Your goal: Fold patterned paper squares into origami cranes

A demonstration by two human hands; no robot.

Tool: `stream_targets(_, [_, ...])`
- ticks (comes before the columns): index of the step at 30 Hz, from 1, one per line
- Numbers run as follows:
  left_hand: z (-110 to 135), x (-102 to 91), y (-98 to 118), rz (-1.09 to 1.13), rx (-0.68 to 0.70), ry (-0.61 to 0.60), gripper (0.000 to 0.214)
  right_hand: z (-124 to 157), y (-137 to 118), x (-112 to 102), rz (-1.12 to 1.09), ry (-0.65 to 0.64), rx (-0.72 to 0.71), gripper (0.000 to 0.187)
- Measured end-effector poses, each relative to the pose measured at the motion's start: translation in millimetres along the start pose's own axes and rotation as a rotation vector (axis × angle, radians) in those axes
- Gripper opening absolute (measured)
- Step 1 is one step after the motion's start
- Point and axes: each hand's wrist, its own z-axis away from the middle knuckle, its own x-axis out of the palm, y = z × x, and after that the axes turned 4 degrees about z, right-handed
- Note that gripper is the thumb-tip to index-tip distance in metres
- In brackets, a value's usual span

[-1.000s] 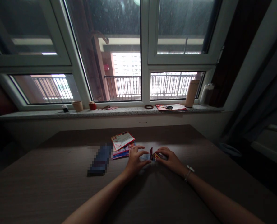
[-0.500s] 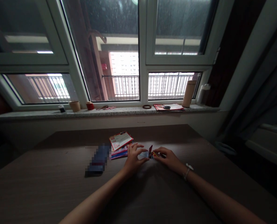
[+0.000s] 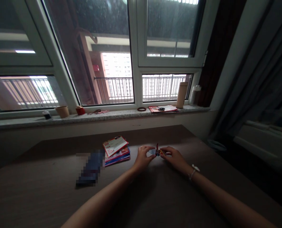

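Note:
My left hand (image 3: 143,155) and my right hand (image 3: 174,156) are both over the table, close together. Between them is a small folded piece of colourful paper (image 3: 158,152), with a red flap sticking up and a pale blue-white part to the left. The thumb and fingers of my left hand curve round the pale end. At the yellow and red end, my right hand pinches the paper. To the left lies a stack of red-edged printed cards or leaflets (image 3: 117,152), apart from my hands.
A dark, pixelated flat object (image 3: 90,167) lies left of the stack on the brown table (image 3: 48,177). Along the windowsill (image 3: 122,114) stand a paper cup (image 3: 63,111), a red spool-like item (image 3: 80,110), scissors (image 3: 161,109) on red papers, a tan flask (image 3: 182,95) and a clear bottle (image 3: 195,95).
The view has turned to the right. My hands, with the folded paper between them, have shifted right, away from the stack, which my left hand no longer overlaps.

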Motion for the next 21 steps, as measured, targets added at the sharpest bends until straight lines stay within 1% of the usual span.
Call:
stream_targets(4, [-14, 28.9, 3, -0.005, -0.016, -0.030, 0.036, 4, 15, -15, 0.018, 0.052, 0.048, 0.033])
stream_targets(8, [-22, 46.9, 8, -0.019, -0.030, -0.049, 0.036, 7, 22, -30, 0.050, 0.084, 0.071, 0.031])
stream_targets(12, [-23, 51.3, 10, -0.045, -0.031, -0.080, 0.035, 10, 26, -40, 0.140, 0.044, 0.049, 0.026])
stream_targets(16, [-20, 49.6, 10, -0.073, -0.033, -0.118, 0.034, 12, 25, -44, 0.273, -0.030, 0.018, 0.023])
stream_targets(18, [-19, 49.1, 10, -0.085, -0.034, -0.129, 0.035, 12, 23, -45, 0.302, -0.050, 0.010, 0.023])
stream_targets(21, [-17, 48.4, 11, -0.094, -0.033, -0.138, 0.040, 13, 21, -45, 0.301, -0.039, 0.003, 0.026])
